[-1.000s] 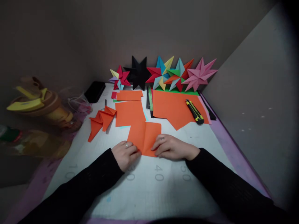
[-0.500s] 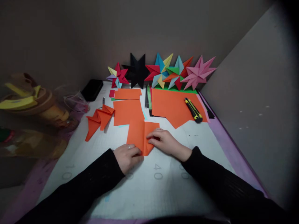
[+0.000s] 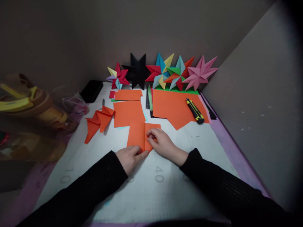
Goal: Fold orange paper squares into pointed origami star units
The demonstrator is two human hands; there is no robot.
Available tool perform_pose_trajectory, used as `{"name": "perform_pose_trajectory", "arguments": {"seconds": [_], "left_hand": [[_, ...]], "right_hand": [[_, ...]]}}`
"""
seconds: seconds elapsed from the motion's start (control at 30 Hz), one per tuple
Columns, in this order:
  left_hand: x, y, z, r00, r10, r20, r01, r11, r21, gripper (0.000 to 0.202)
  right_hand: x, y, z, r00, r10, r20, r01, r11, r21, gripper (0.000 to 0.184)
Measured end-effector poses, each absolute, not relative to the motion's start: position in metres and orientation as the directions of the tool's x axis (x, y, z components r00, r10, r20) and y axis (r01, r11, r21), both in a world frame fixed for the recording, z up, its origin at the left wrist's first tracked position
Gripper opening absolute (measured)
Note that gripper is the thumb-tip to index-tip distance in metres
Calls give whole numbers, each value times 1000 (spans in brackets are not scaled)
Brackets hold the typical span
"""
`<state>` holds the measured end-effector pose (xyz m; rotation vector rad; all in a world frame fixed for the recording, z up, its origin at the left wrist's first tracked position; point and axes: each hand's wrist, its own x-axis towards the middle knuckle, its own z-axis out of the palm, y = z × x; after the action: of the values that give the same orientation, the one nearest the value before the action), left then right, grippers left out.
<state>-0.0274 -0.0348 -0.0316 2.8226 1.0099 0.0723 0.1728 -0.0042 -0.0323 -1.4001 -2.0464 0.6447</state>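
Note:
An orange paper sheet with a vertical crease down its middle lies in front of me, its lower right corner folded in. My left hand holds the sheet at its lower edge, the index finger reaching to the bottom of the crease. Curled over the right half, my right hand has thumb and fingertips drawn together at the paper beside the crease. The fingers cover part of the folded corner. To the left rests a folded orange paper piece with several points.
Behind lie orange sheets, a cut orange sheet and a yellow-black utility knife. Folded paper stars lean on the wall. A black case and a brown pot-like container stand left, on or beside the gridded white mat.
My left index finger has slid right and up to the crease's lower end. My right hand has shifted slightly left, its fingertips drawing closer together near the crease.

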Motion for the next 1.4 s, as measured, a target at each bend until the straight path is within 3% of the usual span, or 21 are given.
{"name": "perform_pose_trajectory", "arguments": {"seconds": [0.3, 0.47, 0.83, 1.4], "left_hand": [[-26, -36, -32, 796, 606, -7, 601, -788, 131, 44], [-26, -36, -46, 737, 676, 12, 664, -726, 178, 47], [-24, -33, -34, 738, 668, -91, 662, -692, 288, 42], [-23, -33, -40, 728, 684, -46, 669, -695, 263, 41]], "right_hand": [[171, -3, -34, -254, 953, 164, 640, 293, -710, 16], [171, -4, -35, -258, 953, 158, 639, 291, -713, 17], [169, -3, -34, -252, 954, 160, 665, 291, -687, 18], [167, -3, -32, -239, 955, 174, 680, 293, -672, 19]]}}
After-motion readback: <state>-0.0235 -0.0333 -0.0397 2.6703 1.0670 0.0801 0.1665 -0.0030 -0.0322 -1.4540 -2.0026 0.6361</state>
